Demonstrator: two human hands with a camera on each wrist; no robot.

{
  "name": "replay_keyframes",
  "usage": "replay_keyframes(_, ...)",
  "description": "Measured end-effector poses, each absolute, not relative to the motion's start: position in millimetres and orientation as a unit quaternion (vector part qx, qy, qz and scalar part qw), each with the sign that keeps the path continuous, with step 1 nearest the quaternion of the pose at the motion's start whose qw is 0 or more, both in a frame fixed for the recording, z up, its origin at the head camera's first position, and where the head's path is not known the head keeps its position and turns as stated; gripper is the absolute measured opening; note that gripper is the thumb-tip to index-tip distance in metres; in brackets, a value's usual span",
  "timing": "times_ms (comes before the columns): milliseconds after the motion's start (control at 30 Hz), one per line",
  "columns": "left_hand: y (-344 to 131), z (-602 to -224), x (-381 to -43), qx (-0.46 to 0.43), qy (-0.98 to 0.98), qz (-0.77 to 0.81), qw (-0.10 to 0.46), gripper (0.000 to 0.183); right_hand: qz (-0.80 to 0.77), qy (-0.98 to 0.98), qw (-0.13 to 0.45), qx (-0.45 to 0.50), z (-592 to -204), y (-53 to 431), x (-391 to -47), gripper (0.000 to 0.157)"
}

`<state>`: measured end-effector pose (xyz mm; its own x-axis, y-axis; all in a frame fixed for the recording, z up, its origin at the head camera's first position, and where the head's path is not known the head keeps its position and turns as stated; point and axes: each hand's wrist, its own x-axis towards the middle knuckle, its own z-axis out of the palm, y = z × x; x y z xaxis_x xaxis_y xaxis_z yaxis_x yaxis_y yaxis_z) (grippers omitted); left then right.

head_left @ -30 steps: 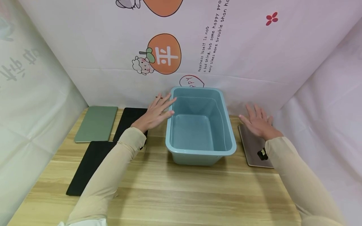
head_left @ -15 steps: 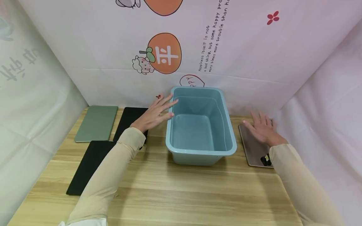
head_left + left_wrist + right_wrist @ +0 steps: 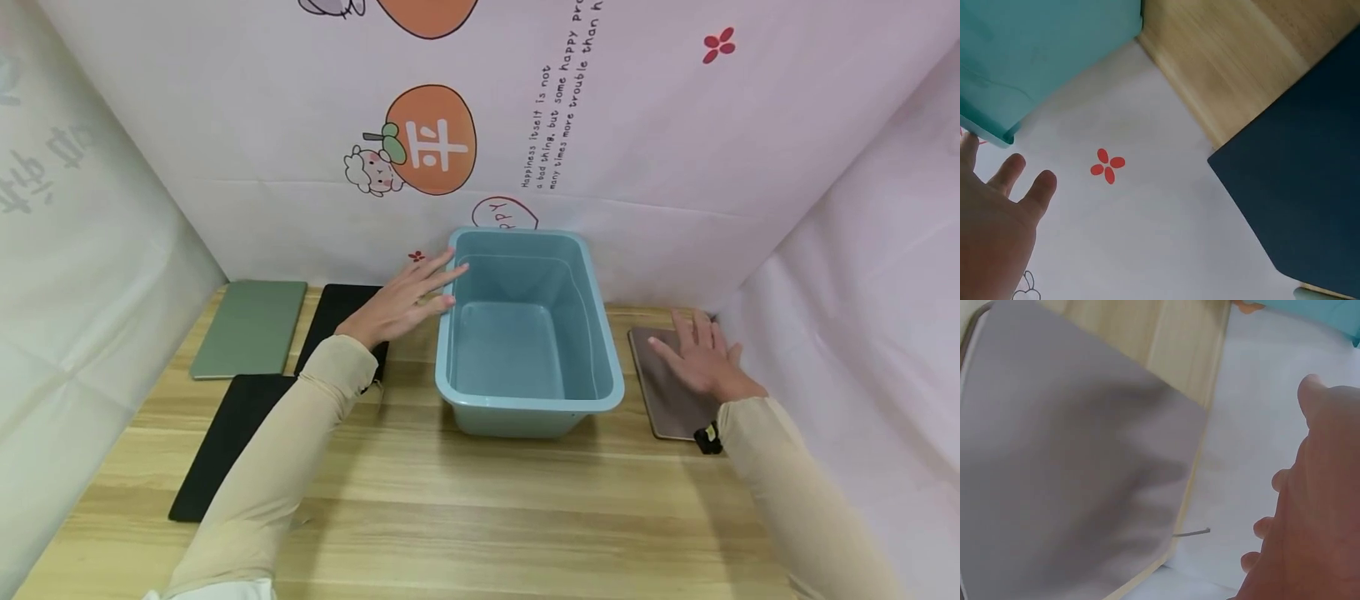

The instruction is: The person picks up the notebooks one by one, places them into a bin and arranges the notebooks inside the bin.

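Note:
A light blue plastic bin [image 3: 517,423] stands upright against the back cloth. My left hand [image 3: 397,307] is at its left rim, fingers spread and fairly straight; in the left wrist view a fingertip of this hand [image 3: 997,231] meets the rim. My right hand [image 3: 703,358] is held over a brown notebook [image 3: 663,400] on the right, fingers extended and nothing in them. The right wrist view shows shadows across the notebook's smooth cover [image 3: 1054,425], with the hand [image 3: 1329,487] apart from it. A thin grey strip [image 3: 1191,533] sticks out at the notebook's edge.
Left of the bin lie a green notebook [image 3: 251,329], a black notebook [image 3: 333,312] partly under my left wrist, and another black one [image 3: 217,450] behind my forearm. Printed white cloth [image 3: 637,125] walls the wooden table [image 3: 480,517] at back and sides.
My right hand has come down and slightly right, toward the near part of the brown notebook. The left hand stays at the bin's rim; the whole view has shifted slightly.

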<state>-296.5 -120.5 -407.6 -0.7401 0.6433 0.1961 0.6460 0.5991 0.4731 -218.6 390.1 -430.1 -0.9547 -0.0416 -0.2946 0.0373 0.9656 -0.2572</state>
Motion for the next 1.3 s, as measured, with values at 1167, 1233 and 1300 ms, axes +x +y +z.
replay_keyframes(1167, -127.2, -418.5, -290.1, -0.342, -0.885, -0.316, 0.017, 0.064, -0.111, 0.982, 0.150, 0.034, -476.6, 419.0, -188.8, 0.095)
replay_keyframes(1233, -127.4, -418.3, -290.1, -0.341, -0.885, -0.317, 0.016, 0.064, -0.121, 0.980, 0.155, 0.035, -477.1, 418.9, -187.6, 0.095)
replay_keyframes(1300, -127.4, -418.5, -291.0, -0.341, -0.885, -0.317, 0.015, 0.064, -0.127, 0.979, 0.156, 0.034, -477.8, 418.4, -185.9, 0.095)
